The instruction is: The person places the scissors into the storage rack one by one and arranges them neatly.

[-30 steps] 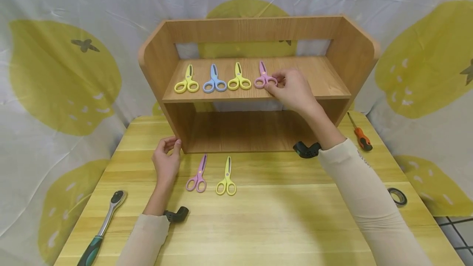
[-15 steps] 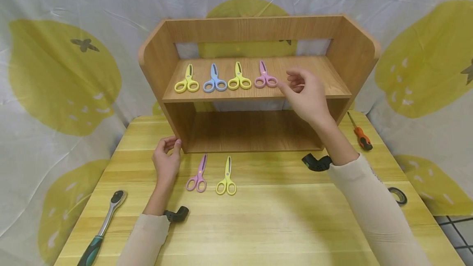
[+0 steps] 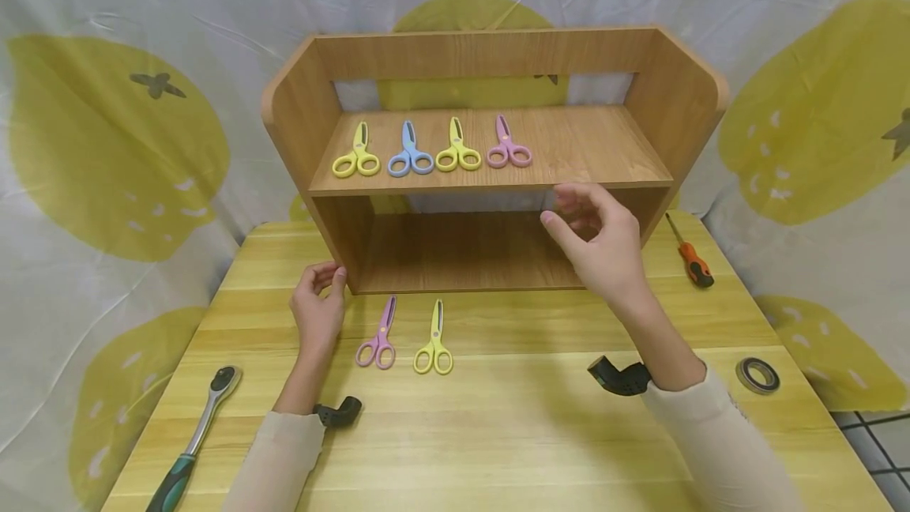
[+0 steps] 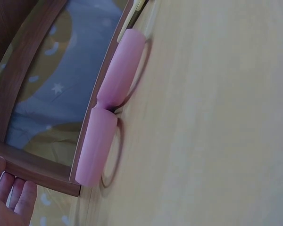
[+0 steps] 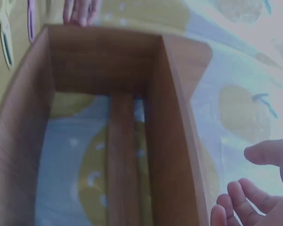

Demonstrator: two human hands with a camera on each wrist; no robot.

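Observation:
On the upper board of the wooden shelf (image 3: pixel 593 144) lie scissors in a row: yellow (image 3: pixel 358 155), blue (image 3: pixel 408 152), yellow (image 3: pixel 456 150) and pink (image 3: pixel 508 147) at its right end. Below, on the table, a pink pair of scissors (image 3: pixel 380 338) and a yellow pair of scissors (image 3: pixel 434 344) lie in front of the shelf. My right hand (image 3: pixel 600 243) hovers before the shelf's right part, thumb and fingers apart, holding nothing. My left hand (image 3: pixel 320 310) rests at the lower left front corner of the shelf, fingers against the side panel; the left wrist view shows it too.
A ratchet wrench (image 3: pixel 202 421) lies on the table (image 3: pixel 512 417) at the left. At the right are an orange-handled screwdriver (image 3: pixel 693 259) and a ring-shaped bearing (image 3: pixel 757 375). A lemon-print cloth (image 3: pixel 92 204) hangs behind the shelf.
My right hand has let go of the pink scissors on the upper board and moved right, then down and back toward me. The left hand has stayed at the shelf's corner.

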